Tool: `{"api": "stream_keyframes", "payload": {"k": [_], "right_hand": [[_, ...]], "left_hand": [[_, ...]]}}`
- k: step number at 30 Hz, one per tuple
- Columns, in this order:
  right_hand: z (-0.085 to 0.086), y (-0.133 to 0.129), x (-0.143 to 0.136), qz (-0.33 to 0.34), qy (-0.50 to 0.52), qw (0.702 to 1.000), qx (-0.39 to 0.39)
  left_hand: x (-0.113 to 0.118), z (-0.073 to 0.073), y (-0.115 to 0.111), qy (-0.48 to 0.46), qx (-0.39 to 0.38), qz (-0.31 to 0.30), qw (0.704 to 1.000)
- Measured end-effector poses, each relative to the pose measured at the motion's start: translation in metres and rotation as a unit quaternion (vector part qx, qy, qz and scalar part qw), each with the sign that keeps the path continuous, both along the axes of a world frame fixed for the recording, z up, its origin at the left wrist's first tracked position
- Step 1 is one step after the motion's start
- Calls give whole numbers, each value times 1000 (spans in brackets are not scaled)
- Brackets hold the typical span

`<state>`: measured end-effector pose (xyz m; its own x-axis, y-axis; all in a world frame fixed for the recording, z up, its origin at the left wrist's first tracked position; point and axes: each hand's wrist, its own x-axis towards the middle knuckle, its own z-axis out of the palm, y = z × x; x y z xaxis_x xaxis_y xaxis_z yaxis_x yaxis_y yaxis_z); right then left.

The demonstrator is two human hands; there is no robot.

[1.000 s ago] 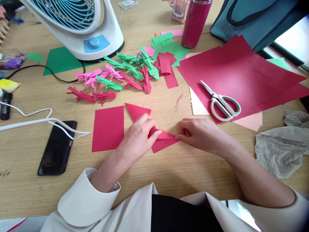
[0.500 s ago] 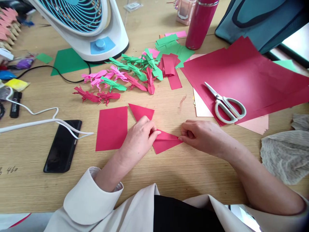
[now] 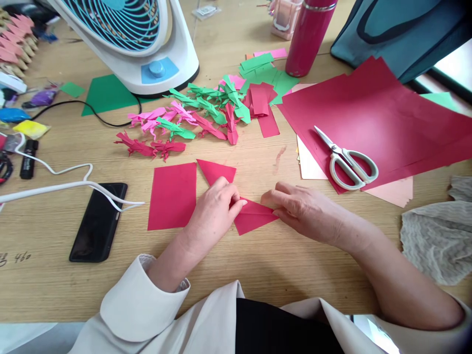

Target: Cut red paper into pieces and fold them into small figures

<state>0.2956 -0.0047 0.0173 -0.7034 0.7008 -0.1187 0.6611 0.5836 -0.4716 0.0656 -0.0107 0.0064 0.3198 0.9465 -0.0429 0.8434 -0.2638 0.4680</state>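
Observation:
Between my hands lies a red paper piece [image 3: 252, 216] with a crease across it, partly covered by fingers. My left hand [image 3: 217, 204] pinches its left end. The thumb and fingers of my right hand [image 3: 298, 209] are at its right corner, thumb low on the tip and index finger stretched above it. Beyond my left hand a red folded triangle [image 3: 216, 169] points away to the upper left, its lower part hidden by the fingers. A flat red rectangle [image 3: 172, 196] rests just left of my left hand.
Behind are folded green, pink and red paper figures [image 3: 210, 110], a fan [image 3: 158, 69] and a red bottle [image 3: 309, 39]. Scissors [image 3: 346, 160] lie on large red sheets [image 3: 383, 108] at right. A phone [image 3: 98, 223] and white cable [image 3: 70, 186] are at left, a grey cloth [image 3: 438, 236] at far right.
My right hand's fingers have loosened and its index finger has extended leftward over the paper. My left hand keeps its pinch. The whole view has shifted slightly.

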Motion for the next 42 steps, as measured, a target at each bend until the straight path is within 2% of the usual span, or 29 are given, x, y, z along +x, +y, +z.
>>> {"api": "stream_keyframes", "payload": {"k": [4,7,10,14,17,22,35,42], "right_hand": [[1,0,0,61,-29,997,35],[0,0,0,68,-37,996,46],[-3,-1,0,63,-30,997,46],[-5,-1,0,57,-30,997,46],[-5,-1,-1,57,-30,997,41],[-5,-1,-1,56,-21,997,38],[-10,0,0,54,2,998,40],[-11,12,14,28,97,994,-44]], "left_hand": [[0,-2,1,3,2,6,1000],[2,-1,0,2,9,13,1000],[4,2,-6,8,55,5,998],[4,3,-30,30,137,-79,987],[1,-1,-48,48,187,-120,974],[-3,-11,-57,90,210,-178,957],[1,-15,-55,128,243,-176,945],[3,-13,-57,164,236,-182,940]]}}
